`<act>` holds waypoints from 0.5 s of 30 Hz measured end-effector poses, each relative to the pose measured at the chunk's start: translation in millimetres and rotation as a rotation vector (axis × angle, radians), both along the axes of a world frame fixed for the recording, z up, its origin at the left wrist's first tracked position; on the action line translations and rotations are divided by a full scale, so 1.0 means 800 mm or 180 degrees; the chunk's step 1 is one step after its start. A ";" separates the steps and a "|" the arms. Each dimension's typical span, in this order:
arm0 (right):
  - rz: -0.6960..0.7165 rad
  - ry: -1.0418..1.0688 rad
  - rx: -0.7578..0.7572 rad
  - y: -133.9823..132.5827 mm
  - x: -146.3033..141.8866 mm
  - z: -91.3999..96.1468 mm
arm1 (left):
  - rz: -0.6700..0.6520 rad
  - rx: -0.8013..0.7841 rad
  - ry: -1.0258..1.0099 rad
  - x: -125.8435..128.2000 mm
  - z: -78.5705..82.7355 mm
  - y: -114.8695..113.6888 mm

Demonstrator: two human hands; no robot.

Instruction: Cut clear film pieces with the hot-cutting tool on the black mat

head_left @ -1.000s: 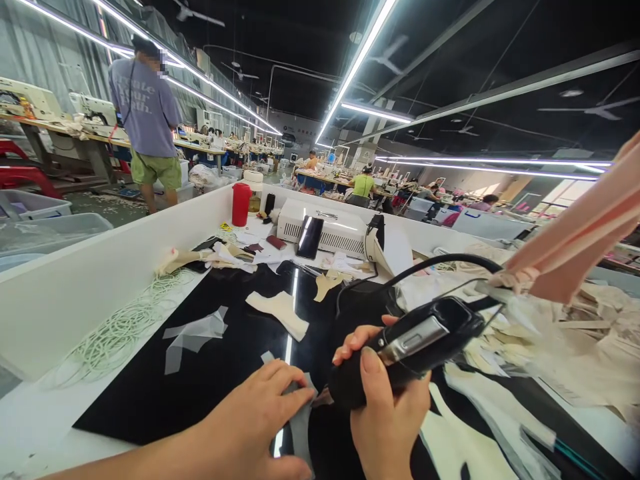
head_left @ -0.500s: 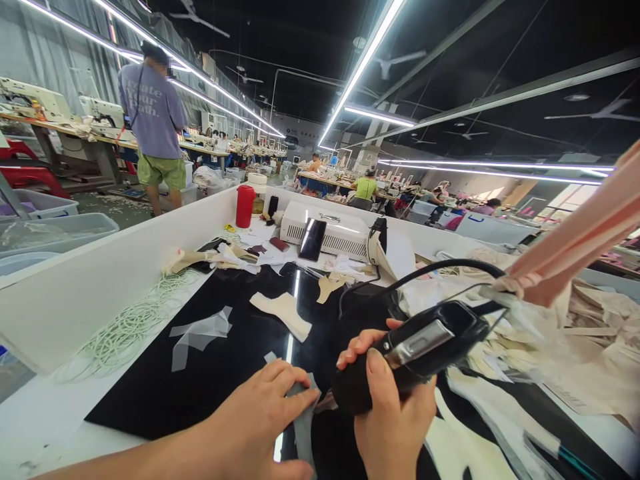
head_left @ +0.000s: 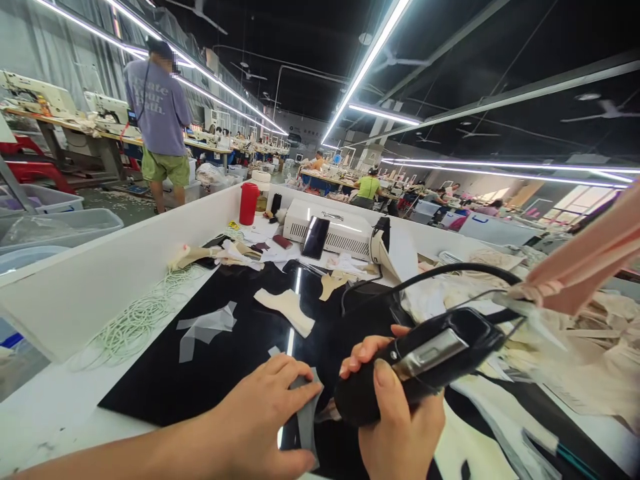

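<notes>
My right hand (head_left: 400, 420) is wrapped round a black corded hand tool (head_left: 425, 357) with a silver plate on its side. The tool tilts, with its rounded lower end near the black board (head_left: 200, 393). My left hand (head_left: 260, 413) rests palm down to its left, thumb and fingers apart, pressing on a thin grey fabric piece (head_left: 308, 420). Part of that piece is hidden under the fingers, and the tool's underside does not show. Farther up the board lie a cream curved cut piece (head_left: 285, 310) and a sheer whitish piece (head_left: 207, 327).
Pink cloth (head_left: 565, 280) is tied by the tool's cord at right, above heaped beige fabric (head_left: 600, 333). Pale green cord (head_left: 145, 317) lies tangled at left. A phone (head_left: 315, 238) leans on a white vented machine (head_left: 345, 230). A person (head_left: 160, 120) stands beyond the low wall.
The whole view has shifted slightly. Both hands keep the same hold and position relative to the board, with only slight movement.
</notes>
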State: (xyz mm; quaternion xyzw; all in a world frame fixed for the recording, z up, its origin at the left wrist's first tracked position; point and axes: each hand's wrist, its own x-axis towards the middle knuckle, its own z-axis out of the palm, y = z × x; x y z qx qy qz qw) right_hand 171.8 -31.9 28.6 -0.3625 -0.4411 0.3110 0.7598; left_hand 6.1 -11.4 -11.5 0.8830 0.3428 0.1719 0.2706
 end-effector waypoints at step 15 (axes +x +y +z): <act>-0.0150 0.0160 -0.0182 -0.025 -0.010 0.001 | -0.0016 0.0099 0.0141 -0.001 -0.001 0.002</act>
